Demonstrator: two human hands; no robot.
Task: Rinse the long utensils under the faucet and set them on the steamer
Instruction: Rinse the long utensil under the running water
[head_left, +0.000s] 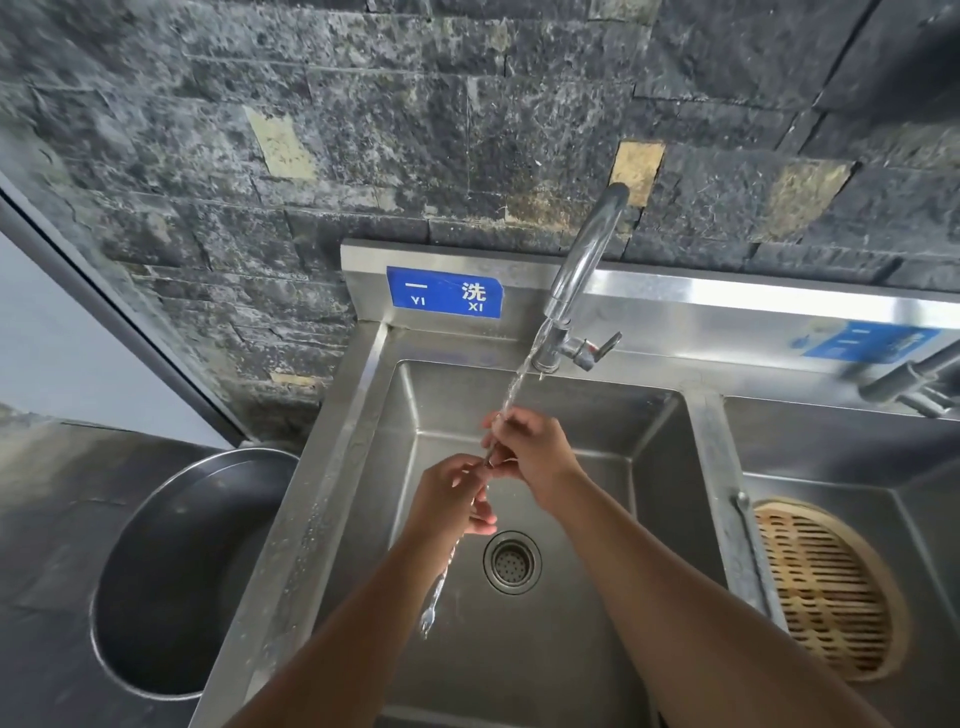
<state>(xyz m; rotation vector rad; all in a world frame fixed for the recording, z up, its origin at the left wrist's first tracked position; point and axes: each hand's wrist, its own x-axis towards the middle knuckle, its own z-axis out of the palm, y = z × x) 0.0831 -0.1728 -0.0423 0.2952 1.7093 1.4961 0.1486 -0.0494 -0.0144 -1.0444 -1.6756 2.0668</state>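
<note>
Two stainless-steel basins sit side by side in one brushed-metal sink unit (332, 519), set against a wall of rough, dark grey stone blocks (363, 130) mottled with pale patches. The left basin (597, 623) is square with sloped walls and a round perforated drain (512, 562) in its floor; the right basin (831, 447) holds a round bamboo steamer (826, 587) with a slatted, woven-looking face, lying just beyond the dividing ridge. A blue label (445, 292) with white characters is fixed to the steel backsplash, and a second, blurred blue label (872, 340) lies further right. The curved chrome faucet (582, 270) rises from the back ledge with a small lever at its base, and a clear stream of water (517, 384) falls from it into the left basin. Left of the sink, a wide, shallow dark metal pan (176, 571) with a bright rim rests on a dark surface (47, 519). Both bare hands are over the left basin: the right hand (535, 457), directly under the stream, has its grip pinched shut on the upper part of a long, thin metal utensil (441, 582), and the left hand (457, 499), just below and touching it, has its fingers closed round the shaft. The utensil slants downward to the left, ending in a small forked tip above the basin floor, with water running along it.
</note>
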